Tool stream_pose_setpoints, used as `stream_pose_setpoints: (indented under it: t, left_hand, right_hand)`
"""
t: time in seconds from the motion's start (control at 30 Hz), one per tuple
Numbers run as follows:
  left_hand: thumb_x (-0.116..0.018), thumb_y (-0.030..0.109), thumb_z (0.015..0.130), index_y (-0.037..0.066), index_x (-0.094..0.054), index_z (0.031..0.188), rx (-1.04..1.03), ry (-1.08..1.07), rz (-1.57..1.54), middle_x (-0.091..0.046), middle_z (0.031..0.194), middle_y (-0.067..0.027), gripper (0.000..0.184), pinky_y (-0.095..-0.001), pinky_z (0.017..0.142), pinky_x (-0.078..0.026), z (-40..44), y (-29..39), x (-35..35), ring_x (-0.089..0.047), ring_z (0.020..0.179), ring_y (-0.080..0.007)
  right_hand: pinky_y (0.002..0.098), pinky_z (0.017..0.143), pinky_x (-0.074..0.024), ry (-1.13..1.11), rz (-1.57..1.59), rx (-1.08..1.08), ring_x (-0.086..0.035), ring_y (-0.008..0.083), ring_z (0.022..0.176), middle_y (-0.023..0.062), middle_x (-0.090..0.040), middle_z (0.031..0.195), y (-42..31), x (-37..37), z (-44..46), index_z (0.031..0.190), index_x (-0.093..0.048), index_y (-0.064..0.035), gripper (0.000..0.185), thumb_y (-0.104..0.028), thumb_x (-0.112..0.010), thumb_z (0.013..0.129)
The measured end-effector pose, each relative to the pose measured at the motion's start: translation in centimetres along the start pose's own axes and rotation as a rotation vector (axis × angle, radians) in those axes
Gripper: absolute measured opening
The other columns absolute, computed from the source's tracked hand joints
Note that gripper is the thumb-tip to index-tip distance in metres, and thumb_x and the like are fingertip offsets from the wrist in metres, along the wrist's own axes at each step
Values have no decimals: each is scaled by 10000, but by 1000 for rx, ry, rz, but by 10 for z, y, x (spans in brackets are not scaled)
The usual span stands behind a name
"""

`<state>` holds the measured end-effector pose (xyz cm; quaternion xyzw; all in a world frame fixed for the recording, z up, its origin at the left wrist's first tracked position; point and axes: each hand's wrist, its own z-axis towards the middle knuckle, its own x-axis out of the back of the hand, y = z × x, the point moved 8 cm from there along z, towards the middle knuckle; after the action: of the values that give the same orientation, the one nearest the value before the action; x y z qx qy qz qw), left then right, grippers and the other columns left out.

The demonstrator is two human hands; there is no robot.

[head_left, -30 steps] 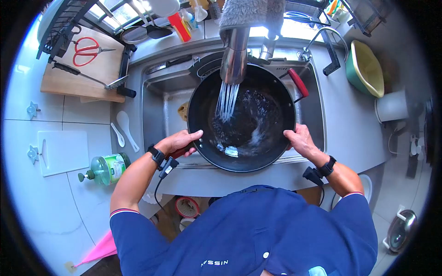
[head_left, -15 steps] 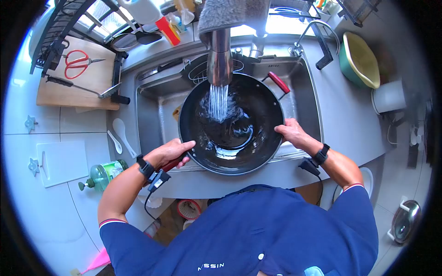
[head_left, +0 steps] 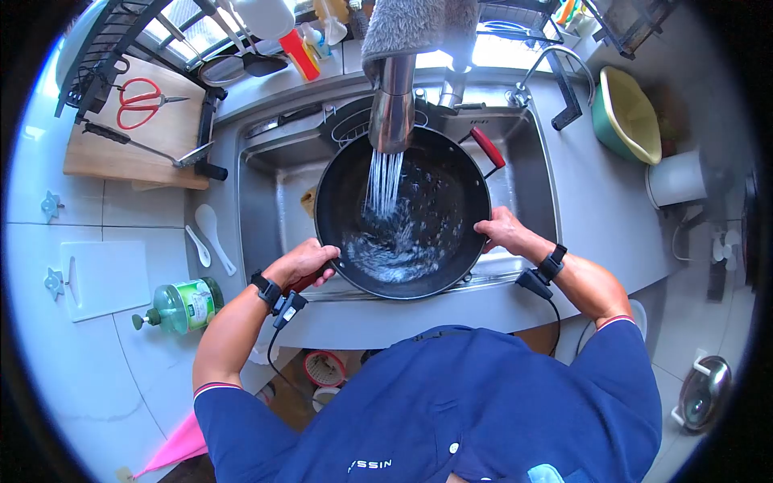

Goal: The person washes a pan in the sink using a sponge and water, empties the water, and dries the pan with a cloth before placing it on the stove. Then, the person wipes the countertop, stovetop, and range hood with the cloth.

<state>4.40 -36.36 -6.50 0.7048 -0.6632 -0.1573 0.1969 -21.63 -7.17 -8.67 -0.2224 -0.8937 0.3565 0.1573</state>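
A large black wok [head_left: 451,189] is held over the steel sink, under a stream of water from the faucet [head_left: 393,113]. Foamy water swirls across the wok's lower half. My left hand [head_left: 304,264] is wrapped round the wok's dark red long handle at the lower left. With my right hand [head_left: 503,230] I pinch the rim on the right side, thumb over the inner edge. The red helper handle [head_left: 487,147] at the upper right is free of either hand.
The sink [head_left: 527,181] surrounds the wok. To the left are a green pump bottle [head_left: 187,306], white spoons [head_left: 213,239] and a cutting board [head_left: 141,121] with red scissors [head_left: 140,103]. A green basin [head_left: 624,117] stands at the right. A grey cloth [head_left: 415,28] covers the faucet's top.
The wok has tilted and shifted slightly; its pooled water now swirls and foams near the edge closest to me. Both hands keep their hold.
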Motion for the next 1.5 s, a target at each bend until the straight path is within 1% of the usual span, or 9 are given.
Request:
stream_pose_setpoints:
  t: [0.33,0.57,0.8,0.9,0.97,1.03,1.13,1.33,1.5]
  left_hand:
    - [-535,226,953,42,-569,738,26,-9,38,-548,558,-34,285,-289,410,-418,2,4,-2,-513,423,-144]
    - [-533,224,947,33,-570,737,26,3,41,-549,557,-33,287,-290,411,-412,1,7,-3,-516,428,-136]
    - [-529,231,955,32,-573,780,48,0,21,-545,566,-29,268,-291,412,-415,2,2,-3,-507,432,-133]
    - [-541,242,948,6,-600,774,43,13,27,-545,564,-44,299,-293,423,-433,0,5,-2,-515,441,-137]
    - [-539,244,950,11,-605,778,51,14,19,-546,563,-41,297,-288,422,-430,3,3,0,-515,440,-134]
    - [-535,242,954,19,-597,782,59,8,24,-545,566,-34,288,-284,417,-426,3,0,0,-512,440,-130]
    - [-530,235,962,31,-575,788,29,-8,25,-539,573,-24,272,-278,410,-424,3,4,-1,-506,444,-122]
    - [-543,228,968,36,-588,805,53,-45,21,-536,576,-17,256,-271,416,-435,-19,18,-14,-505,450,-114]
    - [-535,231,985,33,-623,801,93,-168,-68,-552,567,-21,284,-265,422,-446,-34,14,-39,-520,448,-112]
  right_hand:
    - [299,494,-537,-36,-648,-35,-672,185,567,105,-682,655,-56,41,-25,826,-708,47,471,-394,-598,951]
    - [255,577,-573,297,-14,608,-682,132,718,104,-709,896,-170,69,7,1285,-568,77,468,-220,-677,939]
    - [290,633,-567,362,175,584,-693,153,697,92,-728,826,-194,80,41,1062,-659,12,305,-271,-670,949]
    - [361,728,-561,579,-292,713,-707,216,810,137,-728,884,-174,93,33,1107,-653,15,460,-408,-670,927]
    - [418,837,-526,602,-523,492,-674,265,924,163,-703,954,-117,102,51,1124,-649,9,556,-496,-677,895]
    - [314,555,-540,205,-78,140,-637,155,629,61,-641,795,-64,83,54,1008,-627,-43,371,-410,-640,955]
    - [244,444,-468,239,90,238,-565,92,518,23,-596,733,-62,79,48,931,-588,-69,287,-351,-624,977]
    - [241,424,-421,277,38,260,-525,85,500,4,-559,703,-93,92,10,934,-589,-62,250,-307,-622,977]
    - [211,430,-400,302,32,308,-477,54,494,-26,-558,710,-111,108,-27,1282,-599,-61,380,-308,-595,994]
